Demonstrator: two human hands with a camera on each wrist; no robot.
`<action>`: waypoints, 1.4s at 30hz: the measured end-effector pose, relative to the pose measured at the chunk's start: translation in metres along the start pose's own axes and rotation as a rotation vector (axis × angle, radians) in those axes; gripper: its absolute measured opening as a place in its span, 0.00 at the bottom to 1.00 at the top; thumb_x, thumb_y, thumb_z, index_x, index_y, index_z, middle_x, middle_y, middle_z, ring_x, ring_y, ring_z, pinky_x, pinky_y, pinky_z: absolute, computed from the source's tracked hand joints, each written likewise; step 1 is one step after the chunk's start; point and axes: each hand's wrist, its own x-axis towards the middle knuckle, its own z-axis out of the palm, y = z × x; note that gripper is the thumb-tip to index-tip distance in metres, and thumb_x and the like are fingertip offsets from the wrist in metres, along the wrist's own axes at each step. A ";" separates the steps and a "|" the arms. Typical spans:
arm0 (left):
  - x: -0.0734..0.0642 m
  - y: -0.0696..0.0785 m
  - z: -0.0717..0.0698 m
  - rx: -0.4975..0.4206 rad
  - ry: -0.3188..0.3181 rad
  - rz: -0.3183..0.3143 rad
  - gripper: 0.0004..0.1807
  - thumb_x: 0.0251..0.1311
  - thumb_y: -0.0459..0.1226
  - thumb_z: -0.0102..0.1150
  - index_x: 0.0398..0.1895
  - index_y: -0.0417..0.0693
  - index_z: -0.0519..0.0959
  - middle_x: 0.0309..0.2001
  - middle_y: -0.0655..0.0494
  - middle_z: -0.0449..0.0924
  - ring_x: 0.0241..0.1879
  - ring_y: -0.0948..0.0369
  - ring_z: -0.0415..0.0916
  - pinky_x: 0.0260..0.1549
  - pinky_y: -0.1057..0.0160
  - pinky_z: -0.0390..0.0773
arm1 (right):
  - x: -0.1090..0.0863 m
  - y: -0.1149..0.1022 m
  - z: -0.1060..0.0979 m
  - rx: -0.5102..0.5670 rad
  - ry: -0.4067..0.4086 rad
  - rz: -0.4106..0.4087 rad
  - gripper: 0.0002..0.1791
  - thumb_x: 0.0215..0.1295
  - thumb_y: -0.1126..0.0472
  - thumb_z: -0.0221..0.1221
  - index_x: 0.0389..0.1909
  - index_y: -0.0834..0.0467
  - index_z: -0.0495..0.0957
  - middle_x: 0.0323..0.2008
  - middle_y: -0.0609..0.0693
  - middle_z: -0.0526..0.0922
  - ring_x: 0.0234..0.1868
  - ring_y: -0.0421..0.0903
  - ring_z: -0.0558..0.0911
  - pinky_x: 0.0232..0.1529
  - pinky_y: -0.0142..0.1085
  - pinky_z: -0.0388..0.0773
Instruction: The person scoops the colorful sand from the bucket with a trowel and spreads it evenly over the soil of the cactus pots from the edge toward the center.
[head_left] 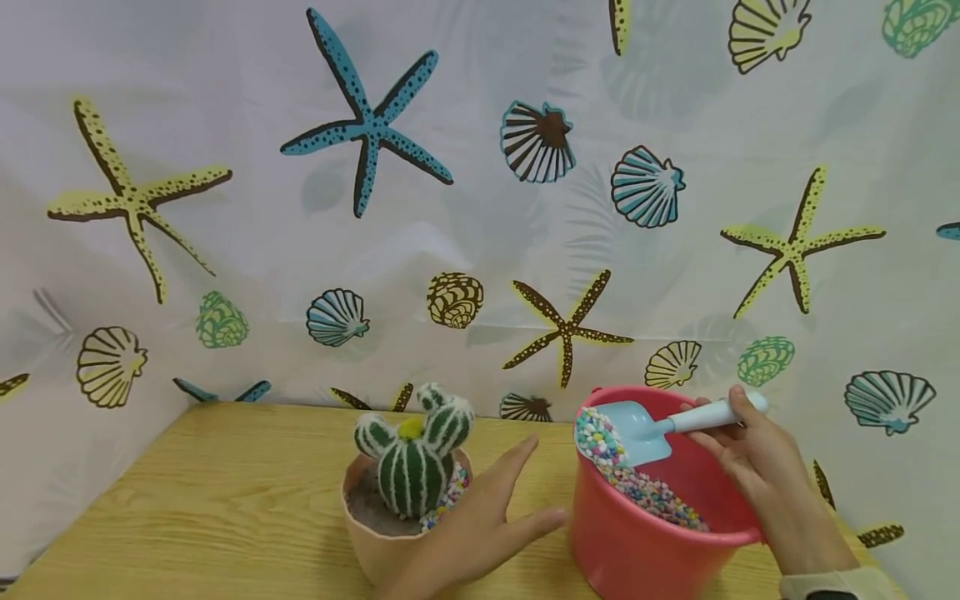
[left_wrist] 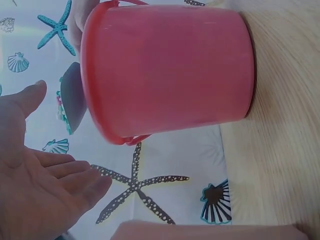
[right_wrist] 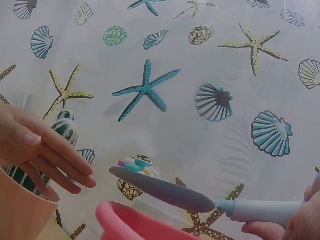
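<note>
My right hand [head_left: 757,462] grips the white handle of a light blue toy shovel [head_left: 637,432]. Colourful pebbles [head_left: 597,435] lie heaped toward the shovel's tip, which is over the left rim of a red bucket [head_left: 637,533]. More pebbles rest inside the bucket. My left hand [head_left: 480,525] is held out between the bucket and a peach pot [head_left: 367,533], fingers extended and holding nothing. A knitted-looking green cactus [head_left: 412,471] with white trim and a yellow top stands in the pot. Grey soil fills the pot's left part, with pebbles on its right side, partly hidden behind my hand.
Everything stands on a light wooden table [head_left: 225,492]. Close behind it hangs a white cloth [head_left: 465,208] printed with starfish and shells. The bucket's handle [left_wrist: 137,140] shows at its rim in the left wrist view.
</note>
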 end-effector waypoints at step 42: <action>-0.073 -0.060 -0.055 0.140 0.566 -0.090 0.15 0.58 0.36 0.65 0.47 0.46 0.76 0.47 0.51 0.73 0.41 0.59 0.71 0.36 0.63 0.77 | -0.018 0.042 0.040 -0.180 0.011 -0.047 0.16 0.67 0.49 0.50 0.54 0.42 0.63 0.54 0.49 0.64 0.49 0.45 0.79 0.56 0.45 0.71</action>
